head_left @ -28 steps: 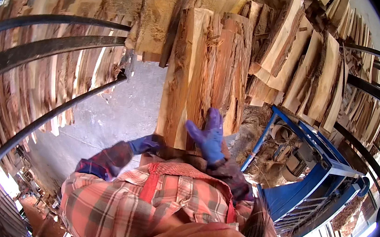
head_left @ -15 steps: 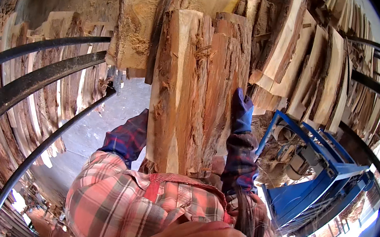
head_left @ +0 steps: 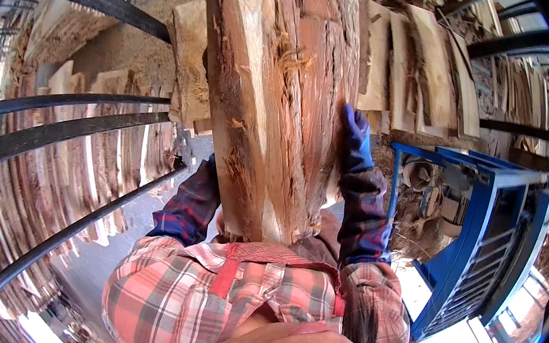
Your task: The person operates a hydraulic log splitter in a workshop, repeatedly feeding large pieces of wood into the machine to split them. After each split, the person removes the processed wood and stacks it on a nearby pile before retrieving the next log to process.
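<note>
Rough-sawn boards (head_left: 78,169), bark-edged and stacked close, line the workshop beside curved-looking black bars (head_left: 45,108). The gloved right hand (head_left: 359,144) lies along the right edge of the bark slabs (head_left: 252,101), fingers barely bent, clasping it; the left hand is hidden behind their left edge, its grip impossible to tell. The slabs are long, fibrous and reddish, with one pale smooth strip. Compared with before, their top tilts more leftward, and the blue metal frame (head_left: 464,261) appears more upright.
</note>
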A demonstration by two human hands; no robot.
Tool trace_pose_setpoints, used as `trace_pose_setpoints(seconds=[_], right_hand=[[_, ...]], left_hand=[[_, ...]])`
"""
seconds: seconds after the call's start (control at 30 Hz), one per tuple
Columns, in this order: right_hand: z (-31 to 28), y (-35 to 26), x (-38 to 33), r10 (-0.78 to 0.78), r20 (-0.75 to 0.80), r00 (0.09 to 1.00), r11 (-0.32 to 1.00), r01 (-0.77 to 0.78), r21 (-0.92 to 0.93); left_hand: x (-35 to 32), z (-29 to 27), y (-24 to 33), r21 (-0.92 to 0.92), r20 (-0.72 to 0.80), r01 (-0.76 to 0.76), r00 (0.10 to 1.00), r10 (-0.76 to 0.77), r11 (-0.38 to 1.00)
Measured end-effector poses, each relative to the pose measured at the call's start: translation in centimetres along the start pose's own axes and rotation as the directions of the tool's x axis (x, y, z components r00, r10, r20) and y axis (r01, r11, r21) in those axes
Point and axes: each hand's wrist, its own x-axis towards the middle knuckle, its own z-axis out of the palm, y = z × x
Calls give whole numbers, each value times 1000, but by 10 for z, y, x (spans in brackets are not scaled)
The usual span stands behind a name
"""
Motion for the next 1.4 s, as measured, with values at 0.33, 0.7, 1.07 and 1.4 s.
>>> trace_pose_setpoints(seconds=[0.33, 0.7, 1.07, 1.4], right_hand=[[-140, -110, -145, -279, -31, 960, 935, 278, 219], [-191, -108, -237, -358, -162, 920, 914, 381, 140], [-143, -117, -282, -463, -434, 773, 860, 510, -9], [-30, -91, -370, -693, -441, 571, 683, 715, -147]], left_hand=[[-100, 176, 51, 178, 325, -266, 925, 199, 947], [-138, 274, 50, 133, 650, -398, 726, 223, 908], [-174, 255, 108, -12, 824, -493, 489, 288, 870], [-158, 147, 169, 73, 909, -349, 410, 82, 934]])
